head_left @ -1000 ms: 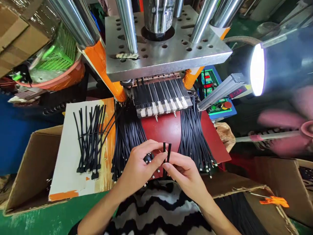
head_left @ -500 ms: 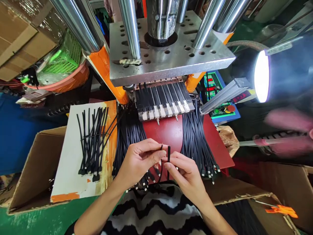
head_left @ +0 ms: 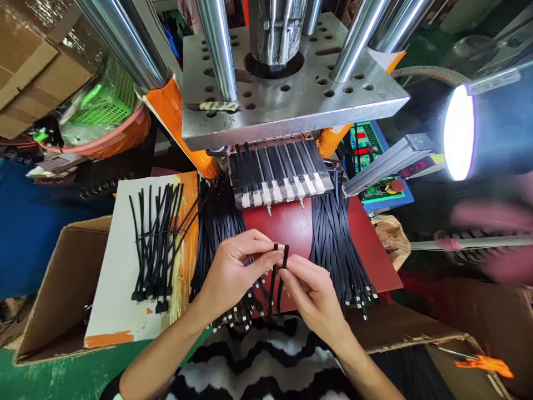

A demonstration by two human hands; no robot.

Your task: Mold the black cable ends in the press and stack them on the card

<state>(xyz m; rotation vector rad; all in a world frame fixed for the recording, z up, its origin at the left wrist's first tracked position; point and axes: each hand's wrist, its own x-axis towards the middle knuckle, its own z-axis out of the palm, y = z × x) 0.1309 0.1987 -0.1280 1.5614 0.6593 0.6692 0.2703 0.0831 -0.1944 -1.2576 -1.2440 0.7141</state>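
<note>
My left hand [head_left: 233,272] pinches one black strap [head_left: 272,278] near its top end, and my right hand [head_left: 310,289] pinches a second black strap [head_left: 283,272] right beside it. Both straps hang down over the red plate [head_left: 291,225]. The two hands meet in front of my chest, fingertips almost touching. A fan of black straps [head_left: 214,233] lies under my left hand, and another fan [head_left: 337,239] lies just right of my right hand. Behind them is the press fixture [head_left: 278,175] with black straps in its slots.
A white board [head_left: 120,261] at left carries a bundle of black cable ties [head_left: 156,244] and rests on an open cardboard box [head_left: 54,289]. The steel press plate [head_left: 287,94] and columns stand overhead. At right are a bright lamp [head_left: 458,133], a control panel [head_left: 375,166] and a spinning pink fan [head_left: 487,239].
My hands have stayed together in front of me, shifting slightly. The two strap ends, held apart half a second ago, now stand close side by side between my fingertips.
</note>
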